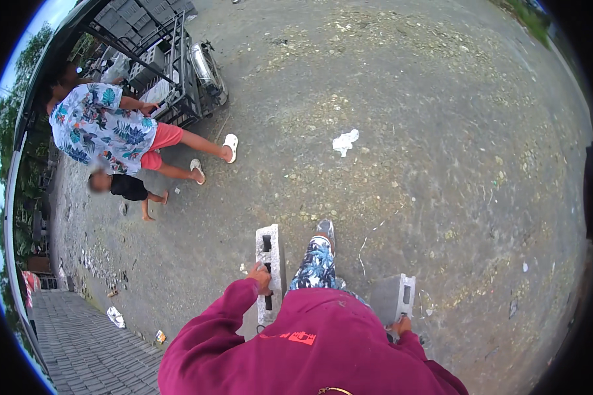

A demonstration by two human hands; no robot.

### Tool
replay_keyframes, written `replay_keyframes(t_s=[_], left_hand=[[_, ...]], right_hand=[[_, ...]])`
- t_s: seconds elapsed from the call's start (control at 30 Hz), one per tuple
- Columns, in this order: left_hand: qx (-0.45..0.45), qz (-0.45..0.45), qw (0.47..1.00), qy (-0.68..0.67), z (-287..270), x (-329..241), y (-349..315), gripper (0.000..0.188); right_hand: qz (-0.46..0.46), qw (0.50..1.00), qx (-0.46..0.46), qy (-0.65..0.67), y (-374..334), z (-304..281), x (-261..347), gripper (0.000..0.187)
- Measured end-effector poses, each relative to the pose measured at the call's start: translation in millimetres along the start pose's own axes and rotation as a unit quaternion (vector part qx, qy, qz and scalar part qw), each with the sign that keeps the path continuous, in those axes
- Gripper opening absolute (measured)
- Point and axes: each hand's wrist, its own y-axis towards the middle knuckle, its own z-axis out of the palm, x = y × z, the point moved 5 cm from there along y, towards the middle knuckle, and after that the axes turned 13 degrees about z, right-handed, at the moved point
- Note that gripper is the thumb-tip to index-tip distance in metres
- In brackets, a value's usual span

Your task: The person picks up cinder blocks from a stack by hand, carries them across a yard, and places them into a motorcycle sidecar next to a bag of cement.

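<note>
A grey concrete hollow block (279, 253) hangs upright at my left side, its row of holes facing up. My left hand (261, 278) is closed round its web, the fingers hooked into a hole. Another concrete hollow block (390, 296) hangs at my right side. My right hand (402, 326) is closed on its near end, partly hidden by my maroon sleeve (415, 349). One of my shoes (325, 228) shows ahead, between the two blocks.
At the upper left, a person in a floral shirt (105, 122) stands beside a metal-framed cart (184, 79) loaded with blocks. A second person in black (128, 187) is close by. A large stack of grey blocks (92, 329) lies lower left. White litter (345, 141) lies on the rough ground ahead.
</note>
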Motion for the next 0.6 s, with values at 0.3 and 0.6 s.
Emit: replay_keyframes(t_s=[0.3, 0.6], left_hand=[[0.016, 0.006, 0.999, -0.040, -217, 169, 173, 0.033], [-0.070, -0.045, 0.995, -0.061, -460, 362, 252, 0.032]], right_hand=[[-0.035, 0.994, -0.101, -0.021, 128, -206, 321, 0.049], [-0.206, 0.970, -0.123, -0.043, 306, -361, 661, 0.033]])
